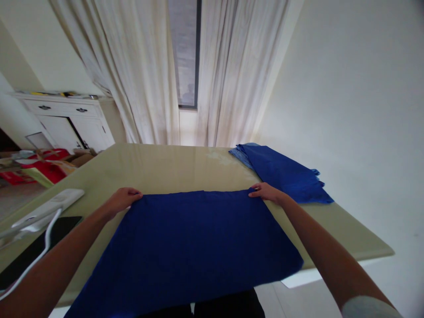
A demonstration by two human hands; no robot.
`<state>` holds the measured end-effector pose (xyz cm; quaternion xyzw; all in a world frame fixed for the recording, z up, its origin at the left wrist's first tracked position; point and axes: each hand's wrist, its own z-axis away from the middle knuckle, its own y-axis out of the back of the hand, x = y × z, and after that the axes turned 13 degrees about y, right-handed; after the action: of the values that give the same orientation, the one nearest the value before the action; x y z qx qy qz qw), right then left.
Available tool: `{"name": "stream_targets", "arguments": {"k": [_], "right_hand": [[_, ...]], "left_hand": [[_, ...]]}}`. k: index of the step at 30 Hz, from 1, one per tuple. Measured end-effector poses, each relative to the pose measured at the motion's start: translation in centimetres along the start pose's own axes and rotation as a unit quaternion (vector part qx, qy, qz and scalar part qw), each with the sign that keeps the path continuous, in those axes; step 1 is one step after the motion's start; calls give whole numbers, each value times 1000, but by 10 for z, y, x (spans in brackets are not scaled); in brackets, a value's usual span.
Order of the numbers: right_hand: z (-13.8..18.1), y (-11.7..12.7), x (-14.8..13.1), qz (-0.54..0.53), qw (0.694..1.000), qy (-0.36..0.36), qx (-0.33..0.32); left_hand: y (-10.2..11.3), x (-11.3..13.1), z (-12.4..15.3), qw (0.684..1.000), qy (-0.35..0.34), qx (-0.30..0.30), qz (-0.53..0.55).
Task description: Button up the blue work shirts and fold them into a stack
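Cloth: I see a large dark blue fabric sheet (pixel 195 247) spread flat on the glossy pale green counter (pixel 172 168), its near edge hanging over the side toward me.
Left hand (pixel 123 198): grip pinched on the sheet's far left corner, fingers curled over the edge.
Right hand (pixel 266 192): grip closed on the far right corner, fingertips pressing it down.
Beside: a folded pile of blue cloths (pixel 285 174) lies just past the right hand.
Left edge: a white remote control (pixel 49 207), a white cable (pixel 43 247), a black flat slab (pixel 36 249).
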<state>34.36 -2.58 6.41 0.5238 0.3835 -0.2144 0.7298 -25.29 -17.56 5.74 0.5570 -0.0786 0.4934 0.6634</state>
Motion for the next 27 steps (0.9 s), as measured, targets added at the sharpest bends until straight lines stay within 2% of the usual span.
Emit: {"name": "stream_targets", "arguments": {"k": [3, 5, 6, 8, 10, 12, 14, 16, 18, 20, 22, 24, 27], "right_hand": [[7, 8, -11, -31, 999, 16, -40], [12, 14, -20, -36, 995, 29, -86], [14, 18, -26, -27, 993, 33, -113], [14, 27, -39, 11, 986, 48, -156], [13, 40, -57, 67, 980, 96, -158], [15, 56, -78, 128, 970, 178, -101], [22, 73, -101, 172, 947, 269, 22], [37, 90, -122, 198, 903, 342, 167], [57, 100, -133, 216, 848, 392, 285], [75, 102, -131, 238, 806, 417, 345], [88, 91, -111, 261, 788, 431, 352], [96, 68, -74, 293, 794, 427, 318], [107, 21, -4, 354, 821, 370, 252]], "left_hand": [[4, 3, 11, 992, 14, -81, 91], [6, 7, 18, 984, 3, -148, 99], [8, 11, 20, 982, -4, -164, 90], [14, 24, 25, 986, -15, -150, 64], [25, 44, 31, 993, -40, -96, 52], [39, 68, 42, 992, -99, -29, 76], [56, 92, 61, 974, -184, 57, 121], [72, 111, 86, 939, -260, 161, 160], [83, 118, 111, 904, -297, 256, 170], [84, 110, 129, 886, -307, 319, 135], [73, 84, 136, 882, -326, 335, 54], [47, 44, 134, 878, -361, 311, -42], [-6, -25, 127, 875, -388, 243, -156]]}}
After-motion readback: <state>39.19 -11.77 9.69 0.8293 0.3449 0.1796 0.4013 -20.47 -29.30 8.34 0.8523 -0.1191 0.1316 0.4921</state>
